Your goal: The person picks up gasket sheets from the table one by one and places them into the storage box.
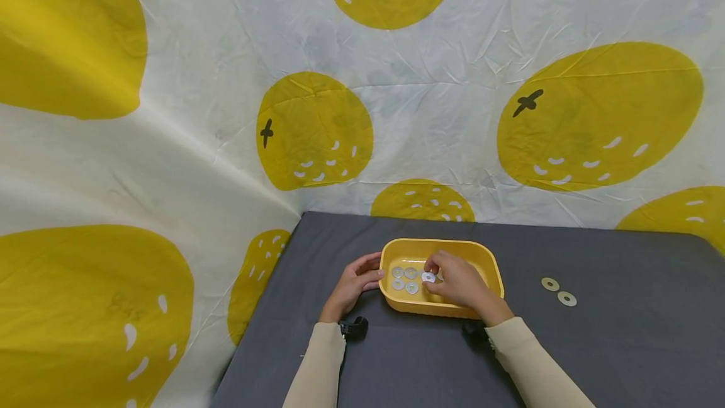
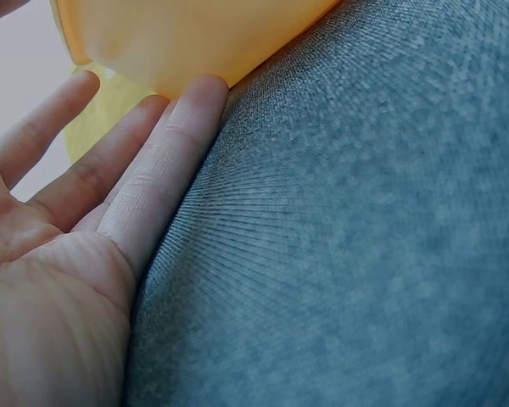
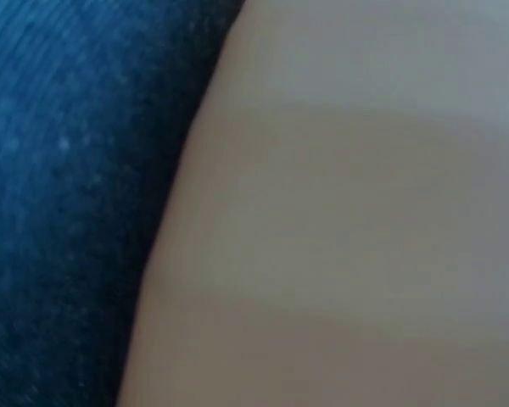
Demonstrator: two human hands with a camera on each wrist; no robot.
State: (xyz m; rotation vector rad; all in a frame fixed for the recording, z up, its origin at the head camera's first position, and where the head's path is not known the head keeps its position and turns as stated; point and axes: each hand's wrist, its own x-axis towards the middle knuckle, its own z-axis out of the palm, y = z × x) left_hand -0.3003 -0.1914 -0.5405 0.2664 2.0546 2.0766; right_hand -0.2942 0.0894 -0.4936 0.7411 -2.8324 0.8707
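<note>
A yellow plastic tub stands on the dark cloth, with several flat metal washers lying in rows on the left part of its floor. My right hand reaches into it and pinches one bright washer between thumb and fingers. Another washer is partly hidden behind those fingers. At the tub's left end, my left hand touches the wall with fingers fairly straight. The left wrist view shows fingertips against the tub's side. Only blurred skin and cloth fill the right wrist view.
Two more washers, one behind the other, lie on the dark cloth right of the tub. A white curtain printed with yellow fruit hangs behind and along the left side.
</note>
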